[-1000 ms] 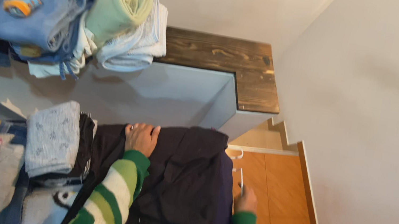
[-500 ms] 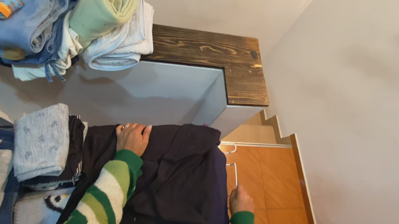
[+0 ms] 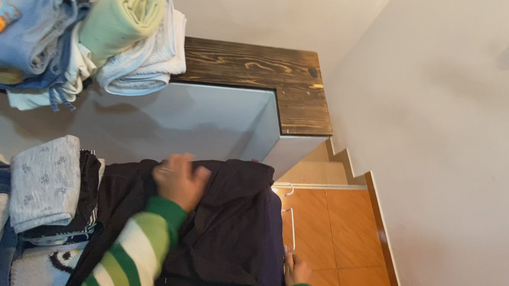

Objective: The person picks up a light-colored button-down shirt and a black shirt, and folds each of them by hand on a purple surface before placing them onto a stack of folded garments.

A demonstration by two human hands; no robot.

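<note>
While the left hand (image 3: 179,180), blurred now and lifted a little since a second ago, grips the dark garment (image 3: 226,228) at its upper edge, the right hand (image 3: 294,267) has slid down to five o'clock, fingers closed on the white wire rack (image 3: 290,228).

Soft, even indoor light, no glare; the left hand's fingers (image 3: 193,174) are motion-blurred, faint shadows beyond them on the pale grey wall (image 3: 203,120)
</note>
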